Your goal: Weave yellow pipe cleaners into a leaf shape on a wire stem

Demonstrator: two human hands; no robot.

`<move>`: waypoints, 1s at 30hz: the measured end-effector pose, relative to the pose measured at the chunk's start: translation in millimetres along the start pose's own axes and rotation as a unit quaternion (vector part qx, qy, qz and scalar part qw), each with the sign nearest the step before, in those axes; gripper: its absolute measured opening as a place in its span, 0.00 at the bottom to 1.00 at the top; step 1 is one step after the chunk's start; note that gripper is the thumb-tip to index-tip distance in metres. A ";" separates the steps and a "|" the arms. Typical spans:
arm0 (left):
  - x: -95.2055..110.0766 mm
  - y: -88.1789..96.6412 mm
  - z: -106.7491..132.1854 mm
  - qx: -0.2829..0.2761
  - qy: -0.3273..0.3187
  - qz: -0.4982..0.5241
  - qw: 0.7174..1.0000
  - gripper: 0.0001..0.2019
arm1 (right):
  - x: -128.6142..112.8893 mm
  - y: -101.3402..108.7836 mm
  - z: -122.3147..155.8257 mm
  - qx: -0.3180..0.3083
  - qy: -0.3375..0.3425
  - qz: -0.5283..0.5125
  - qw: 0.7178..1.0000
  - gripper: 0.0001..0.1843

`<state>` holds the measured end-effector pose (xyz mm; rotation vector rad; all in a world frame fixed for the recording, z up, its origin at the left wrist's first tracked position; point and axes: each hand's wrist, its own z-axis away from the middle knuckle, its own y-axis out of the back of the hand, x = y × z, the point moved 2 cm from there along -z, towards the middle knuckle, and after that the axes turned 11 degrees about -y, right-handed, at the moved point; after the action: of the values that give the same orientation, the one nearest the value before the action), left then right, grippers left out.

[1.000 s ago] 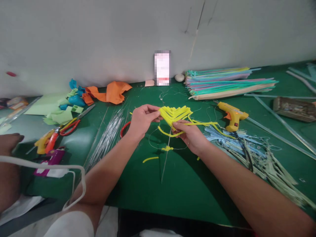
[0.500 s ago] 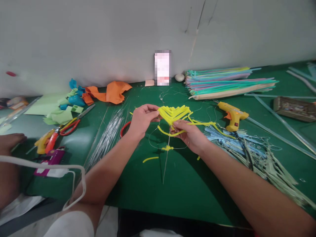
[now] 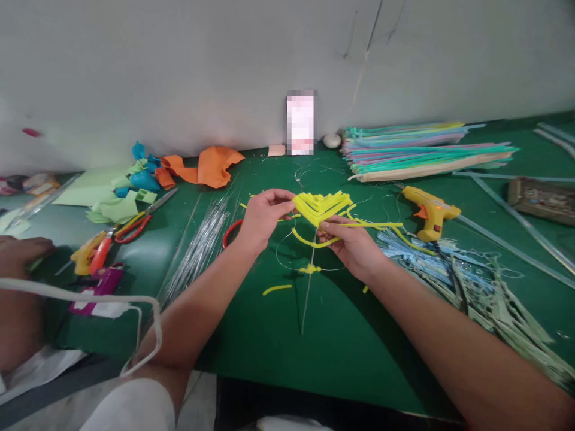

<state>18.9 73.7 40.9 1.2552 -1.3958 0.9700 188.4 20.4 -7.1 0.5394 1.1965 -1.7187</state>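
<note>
Yellow chevron-shaped piece [image 3: 322, 208] held up over the green tabletop [image 3: 269, 347], near the middle, between both hands. Left hand [image 3: 265, 218]: thumb and fingers pinch the piece's upper left edge. Right hand [image 3: 359, 248]: thumb and fingers closed on its lower point, where the rows meet; the exact contact there is partly hidden by the fingers. A long yellow strip [image 3: 377, 225] juts rightward from beside the right thumb; a curved yellow strip [image 3: 309, 242] hangs below the piece, one end at the right hand.

Beneath: a thin wire [image 3: 306, 305] slants down toward the near side, small yellow cluster [image 3: 309, 269] at its upper part. Short yellow offcut [image 3: 277, 288] just left of it.

Right side: yellow glue gun [image 3: 430, 209], blue stringy bundle [image 3: 415, 251] nearer; pastel stems [image 3: 413, 152] piled behind. Left side: silver wires [image 3: 197, 248] beside the left forearm, then red-handled scissors [image 3: 133, 229] and a purple box [image 3: 104, 281]. Far left edge, a co-worker's hand [image 3: 22, 251].
</note>
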 end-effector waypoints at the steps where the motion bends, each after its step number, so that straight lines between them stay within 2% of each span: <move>1: -0.4 0.1 -0.2 -0.001 -0.001 -0.003 1.000 0.08 | 0.1 0.3 0.0 0.001 0.003 0.002 1.000 0.11; 10: 3.2 -0.9 -0.2 0.000 -0.031 -0.047 0.998 0.07 | 1.4 2.5 -2.3 0.005 0.010 0.016 1.000 0.09; 16: 1.7 -0.7 -1.1 0.004 -0.031 -0.022 0.999 0.07 | 1.9 2.5 -2.3 0.000 0.009 0.004 1.000 0.10; 25: -11.2 -0.3 -2.5 0.028 -0.020 0.030 0.999 0.06 | 2.0 1.4 -2.3 -0.007 0.010 -0.006 1.000 0.12; 30: -14.0 -1.6 -2.8 0.012 0.010 0.049 0.999 0.09 | 0.9 1.5 -1.8 0.006 0.011 -0.003 1.000 0.12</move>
<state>20.6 79.0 27.6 1.2012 -1.4456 1.0663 189.0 21.5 -9.3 0.5643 1.2055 -1.7292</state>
